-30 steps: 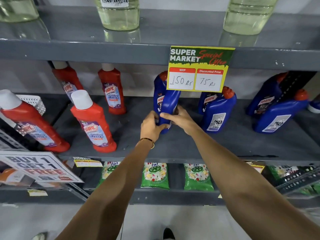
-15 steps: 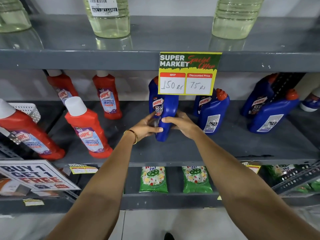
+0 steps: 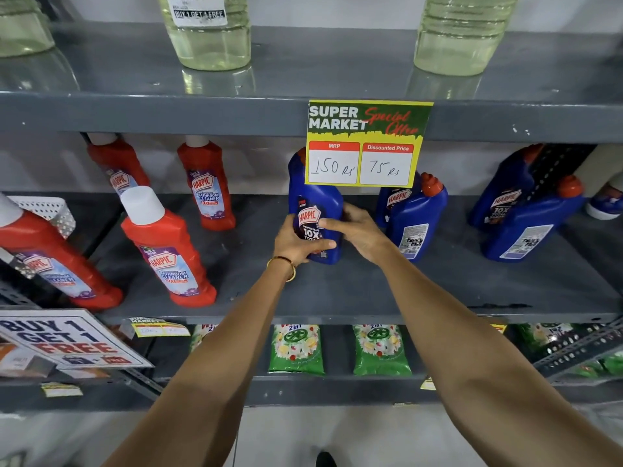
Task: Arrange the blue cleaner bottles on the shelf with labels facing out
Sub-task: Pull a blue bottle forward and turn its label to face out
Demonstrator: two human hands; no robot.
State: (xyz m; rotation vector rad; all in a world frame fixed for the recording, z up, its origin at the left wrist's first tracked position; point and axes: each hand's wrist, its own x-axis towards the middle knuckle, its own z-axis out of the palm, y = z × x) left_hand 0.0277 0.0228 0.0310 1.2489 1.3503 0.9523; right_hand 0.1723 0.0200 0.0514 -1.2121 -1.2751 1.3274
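A blue Harpic cleaner bottle [image 3: 312, 200] stands upright on the grey middle shelf [image 3: 354, 291], its front label turned toward me. My left hand [image 3: 296, 242] grips its lower left side and my right hand [image 3: 355, 229] grips its right side. The yellow price sign [image 3: 367, 143] hides the bottle's cap. To the right stands a second blue bottle [image 3: 416, 220] with its back label facing out, and another blue bottle [image 3: 392, 200] behind it. Further right, a blue bottle [image 3: 529, 227] shows its back label, with one [image 3: 502, 193] behind showing the front label.
Several red Harpic bathroom cleaner bottles [image 3: 168, 251] stand on the left of the same shelf. Clear bottles of pale liquid [image 3: 209, 32] sit on the shelf above. Green pouches [image 3: 296, 348] line the shelf below. A "Buy 1 Get 1 Free" sign [image 3: 64, 338] hangs lower left.
Both hands have turned the blue bottle so its front label, first seen edge-on, now faces outward. The bottle stays at the same spot on the shelf.
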